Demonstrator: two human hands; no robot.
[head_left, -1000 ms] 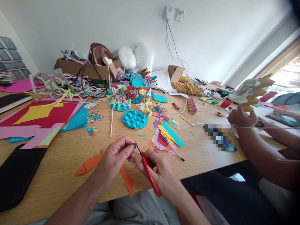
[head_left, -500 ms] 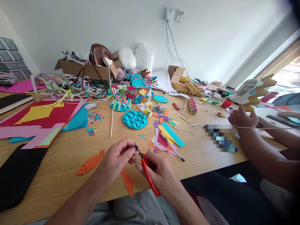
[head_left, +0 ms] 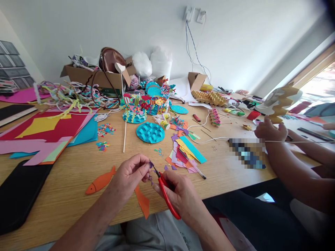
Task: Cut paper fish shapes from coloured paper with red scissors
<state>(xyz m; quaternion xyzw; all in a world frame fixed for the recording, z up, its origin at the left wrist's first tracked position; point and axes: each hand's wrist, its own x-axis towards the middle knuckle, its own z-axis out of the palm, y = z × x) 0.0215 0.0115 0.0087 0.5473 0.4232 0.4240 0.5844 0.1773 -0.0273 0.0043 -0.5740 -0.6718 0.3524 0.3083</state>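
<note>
On the left I see an orange paper fish [head_left: 101, 182] lying flat on the table [head_left: 65, 195]. Just beside it, my left hand [head_left: 130, 174] pinches a small purple paper [head_left: 151, 164] between thumb and forefinger, above the table edge. The scissors [head_left: 167, 196] (red handles) reach this paper with their blade tips, and my right hand [head_left: 180, 195] is closed around the handles. Further right lies a pile of paper strips [head_left: 187, 153]. Far right, another person's hand [head_left: 269, 130] holds a yellow zigzag shape [head_left: 281, 103].

Red glossy-handled scissors [head_left: 167, 197], purple paper scrap [head_left: 151, 164]
</note>
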